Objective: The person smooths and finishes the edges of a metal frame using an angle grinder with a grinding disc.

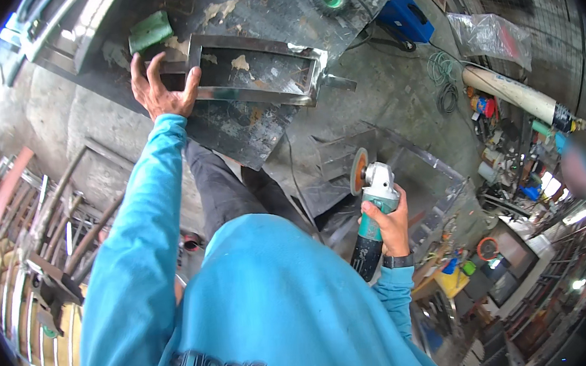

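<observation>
- The left hand (160,90) is gripping the left end of the frame (254,70), fingers spread over the top and thumb hooked on the bar.
- The frame, a rectangle of shiny metal bar, is lying flat on the steel plate (245,127), which is serving as the worktop ahead of the person.
- A green block (149,32) is sitting on the plate just beyond the left hand, apart from the frame.
- The right hand (387,227) is closing around the body of the grinder (373,207), holding it low at the person's right side, well apart from the frame, with the disc (357,171) pointing up.
- Risk, as a judgement: the frame is being held by one hand only, with no clamp showing; a disc biting the far end could be swinging or kicking the frame across the plate.
- Risk: the left fingers are lying on the very bar to be worked; a grinder pass near that end could be reaching them.
- Risk: the bare hands are showing no gloves; sparks or burrs could be cutting them.
- Hidden: whether the disc is spinning cannot be told; the grinder's cord is not showing.
- Hidden: the person's blue hood (269,305) is covering the lower centre, and the fisheye rim is bending and blurring the racks and clutter at both edges.
</observation>
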`<state>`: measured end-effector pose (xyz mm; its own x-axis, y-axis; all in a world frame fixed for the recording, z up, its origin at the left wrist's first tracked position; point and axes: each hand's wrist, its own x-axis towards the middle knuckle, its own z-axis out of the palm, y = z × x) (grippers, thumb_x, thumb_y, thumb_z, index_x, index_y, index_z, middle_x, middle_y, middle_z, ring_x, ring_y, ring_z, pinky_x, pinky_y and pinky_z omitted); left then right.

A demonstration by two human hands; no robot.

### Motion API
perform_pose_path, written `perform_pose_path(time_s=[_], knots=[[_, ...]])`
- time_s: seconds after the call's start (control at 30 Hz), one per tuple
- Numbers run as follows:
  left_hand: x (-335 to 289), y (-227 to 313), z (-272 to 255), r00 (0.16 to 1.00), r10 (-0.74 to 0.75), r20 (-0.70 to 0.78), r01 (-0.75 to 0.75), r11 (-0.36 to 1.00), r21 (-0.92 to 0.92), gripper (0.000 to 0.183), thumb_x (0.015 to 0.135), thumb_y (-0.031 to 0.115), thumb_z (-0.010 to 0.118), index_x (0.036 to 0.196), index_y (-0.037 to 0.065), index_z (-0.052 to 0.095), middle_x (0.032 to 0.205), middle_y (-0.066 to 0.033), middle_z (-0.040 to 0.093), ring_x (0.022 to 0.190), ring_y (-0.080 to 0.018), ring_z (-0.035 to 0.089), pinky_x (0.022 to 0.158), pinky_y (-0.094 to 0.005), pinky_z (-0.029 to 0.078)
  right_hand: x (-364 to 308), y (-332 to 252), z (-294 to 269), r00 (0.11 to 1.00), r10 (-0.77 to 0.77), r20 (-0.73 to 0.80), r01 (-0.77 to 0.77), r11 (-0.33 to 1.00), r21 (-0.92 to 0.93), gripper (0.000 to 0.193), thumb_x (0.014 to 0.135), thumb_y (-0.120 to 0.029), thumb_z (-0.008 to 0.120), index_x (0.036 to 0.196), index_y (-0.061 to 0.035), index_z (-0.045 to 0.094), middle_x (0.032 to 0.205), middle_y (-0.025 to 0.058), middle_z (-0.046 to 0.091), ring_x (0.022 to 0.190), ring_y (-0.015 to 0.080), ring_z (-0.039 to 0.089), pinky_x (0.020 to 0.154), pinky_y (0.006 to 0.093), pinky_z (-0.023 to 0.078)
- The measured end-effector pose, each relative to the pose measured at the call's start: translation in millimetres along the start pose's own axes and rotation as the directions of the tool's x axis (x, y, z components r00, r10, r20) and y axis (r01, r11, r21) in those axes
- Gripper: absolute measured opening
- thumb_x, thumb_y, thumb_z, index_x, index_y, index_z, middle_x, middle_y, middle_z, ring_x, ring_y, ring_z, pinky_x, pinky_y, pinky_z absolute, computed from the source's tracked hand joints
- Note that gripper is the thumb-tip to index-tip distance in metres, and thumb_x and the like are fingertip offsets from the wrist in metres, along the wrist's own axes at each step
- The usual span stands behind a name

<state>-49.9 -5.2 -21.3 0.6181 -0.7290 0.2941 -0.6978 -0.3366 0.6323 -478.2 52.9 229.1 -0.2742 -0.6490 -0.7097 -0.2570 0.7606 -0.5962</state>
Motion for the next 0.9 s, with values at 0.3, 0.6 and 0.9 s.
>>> perform_pose_path(time_s=[0.3, 0.6, 0.9], knots=[[-44, 60, -13, 0.961, -0.254, 0.107, 0.199, 0.908, 0.367, 0.078, 0.062, 0.069, 0.085, 0.121, 0.020, 0.070, 0.149, -0.0164, 0.037, 0.147, -0.0401, 0.023, 0.120, -0.0585, 0.015, -43, 32, -57, 0.986, 0.001, -0.165, 0.027, 0.986, 0.165, 0.091, 0.072, -0.016, 0.096, 0.143, -0.0005, 0.041, 0.115, 0.0110, 0.063, 0.095, 0.0195, 0.065, 0.081, 0.0347, 0.056], [-1, 71, 7, 0.911, -0.210, 0.355, 0.061, 0.920, 0.387, 0.048, 0.078, 0.033, 0.081, 0.123, 0.020, 0.074, 0.149, -0.0089, 0.046, 0.142, -0.0363, 0.037, 0.117, -0.0502, 0.033, -61, 109, -99, 0.949, -0.044, -0.312, 0.102, 0.980, 0.173, 0.095, 0.071, -0.020, 0.096, 0.145, 0.0022, 0.042, 0.127, 0.0126, 0.058, 0.113, 0.0208, 0.060, 0.095, 0.0339, 0.050], [100, 73, 51, 0.724, 0.096, 0.684, -0.406, 0.860, 0.308, 0.049, 0.083, 0.026, 0.079, 0.130, 0.019, 0.069, 0.146, -0.0076, 0.047, 0.130, -0.0347, 0.052, 0.108, -0.0456, 0.046, -90, 126, -102, 0.908, 0.016, -0.419, 0.087, 0.970, 0.225, 0.098, 0.069, -0.020, 0.097, 0.147, -0.0005, 0.042, 0.134, 0.0129, 0.056, 0.119, 0.0246, 0.058, 0.102, 0.0366, 0.047]])
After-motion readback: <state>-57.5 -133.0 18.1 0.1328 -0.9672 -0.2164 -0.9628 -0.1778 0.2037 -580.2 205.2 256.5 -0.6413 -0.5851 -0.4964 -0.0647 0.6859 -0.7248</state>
